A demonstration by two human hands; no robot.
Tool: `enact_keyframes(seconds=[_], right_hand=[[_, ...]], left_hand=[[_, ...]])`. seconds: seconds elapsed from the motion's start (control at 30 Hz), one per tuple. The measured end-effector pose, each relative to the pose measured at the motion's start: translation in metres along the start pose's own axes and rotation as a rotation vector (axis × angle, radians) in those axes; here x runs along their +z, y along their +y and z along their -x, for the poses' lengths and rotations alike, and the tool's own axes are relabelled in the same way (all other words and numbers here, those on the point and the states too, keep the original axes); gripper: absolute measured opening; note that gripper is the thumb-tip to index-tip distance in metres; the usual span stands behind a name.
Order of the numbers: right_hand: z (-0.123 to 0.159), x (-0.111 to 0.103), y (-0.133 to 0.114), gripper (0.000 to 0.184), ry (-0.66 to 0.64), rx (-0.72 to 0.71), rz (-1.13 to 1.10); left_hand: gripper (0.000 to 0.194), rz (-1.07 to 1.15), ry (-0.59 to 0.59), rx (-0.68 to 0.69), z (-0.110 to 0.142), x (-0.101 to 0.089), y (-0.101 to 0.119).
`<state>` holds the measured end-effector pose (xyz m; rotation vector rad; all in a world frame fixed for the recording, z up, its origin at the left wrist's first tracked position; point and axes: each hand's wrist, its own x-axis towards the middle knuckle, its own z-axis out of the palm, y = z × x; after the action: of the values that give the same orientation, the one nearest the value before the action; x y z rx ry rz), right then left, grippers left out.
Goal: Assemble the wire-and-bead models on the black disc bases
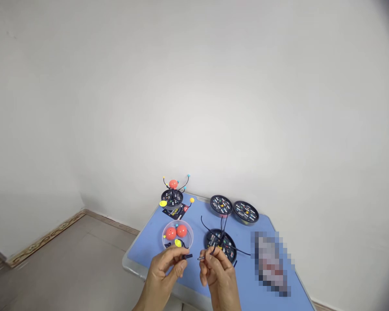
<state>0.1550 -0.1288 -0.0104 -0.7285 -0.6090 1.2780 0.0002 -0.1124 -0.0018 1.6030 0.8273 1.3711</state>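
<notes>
My left hand point(166, 265) pinches a short black tube point(188, 256) between thumb and fingertips. In my right hand point(218, 268) is a thin rod with a metallic-looking tip point(201, 258), pointing left at the tube with a small gap between them. Just behind the right hand sits a round black planet-model base point(228, 246), partly covered by it, with several thin black curved arms point(241, 251) sticking out from its middle. A clear round tub point(192, 235) behind the left hand holds two orange-red balls point(170, 233), a yellow disc point(178, 243) and small black parts.
On the blue table point(142, 250), an assembled planet model point(172, 198) stands at the back left on a dark printed card point(178, 212). Two more round black bases point(221, 204) are at the back near the wall point(194, 108). A pixelated item point(272, 265) lies at the right.
</notes>
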Motion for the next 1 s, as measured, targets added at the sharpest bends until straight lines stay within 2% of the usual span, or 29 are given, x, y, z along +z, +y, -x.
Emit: enact_keyframes(seconds=[0.13, 0.23, 0.53, 1.0], right_hand=[[0.006, -0.005, -0.003, 0.027, 0.02, -0.018, 0.015], [0.014, -0.007, -0.005, 0.027, 0.037, -0.067, 0.047], [0.041, 0.013, -0.014, 0.029, 0.13, -0.263, 0.174], [0.043, 0.013, -0.016, 0.028, 0.121, -0.259, 0.212]], left_hand=[[0.017, -0.129, 0.009, 0.162, 0.002, -0.001, 0.007], [0.018, -0.156, 0.01, 0.225, 0.005, 0.001, 0.01], [0.014, -0.052, -0.009, 0.194, 0.015, 0.01, 0.014], [0.018, -0.047, -0.064, 0.22, 0.013, 0.012, 0.011]])
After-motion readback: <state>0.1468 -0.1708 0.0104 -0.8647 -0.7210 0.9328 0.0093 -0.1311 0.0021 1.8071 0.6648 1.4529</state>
